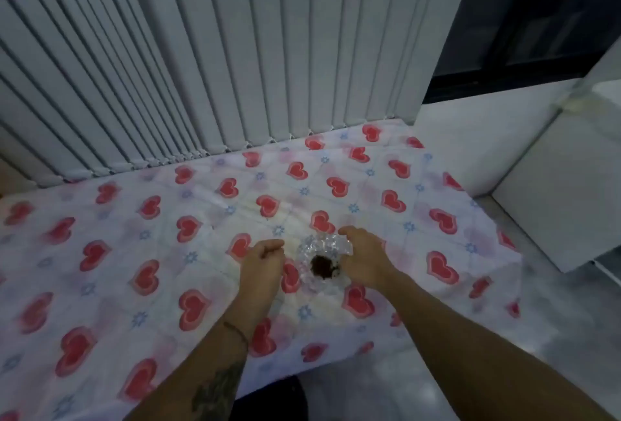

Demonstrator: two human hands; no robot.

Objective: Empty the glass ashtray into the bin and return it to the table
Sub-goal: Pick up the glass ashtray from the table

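Note:
The glass ashtray (321, 254) sits on the table (134, 219), which wears a white cloth with red hearts. Its cut-glass rim glitters, and a dark brown mass fills the hollow in its middle. My right hand (364, 257) lies against the ashtray's right side with fingers curled over the far rim; a firm grip is not clear. My left hand (262, 264) hovers just left of it, fingers loosely curled, holding nothing and a little apart from the glass. No bin is in view.
White vertical blinds (235, 51) hang along the table's far edge. A white cabinet (564, 185) stands to the right beyond a strip of pale floor (437, 370). A dark window (537, 17) fills the upper right. A dark object (275, 397) sits under the table's near edge.

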